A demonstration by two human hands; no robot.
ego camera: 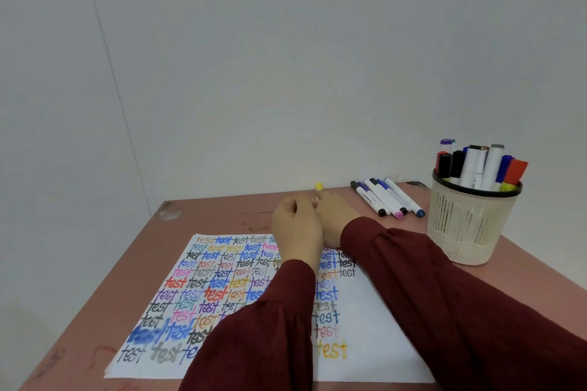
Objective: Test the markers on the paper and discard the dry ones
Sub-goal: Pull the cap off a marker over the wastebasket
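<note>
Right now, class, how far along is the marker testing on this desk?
Done: the paper is mostly filled with "test" in many colours, and several loose markers lie side by side near the basket. In hand: the left hand and right hand meet around a yellow marker above the sheet. Left: the basket holds many upright markers; which are tested cannot be told, and no discard spot shows.

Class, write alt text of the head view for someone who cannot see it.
A left hand and right hand grip a yellow-capped marker over white paper filled with coloured "test" words. A cream mesh cup of markers stands right.
</note>
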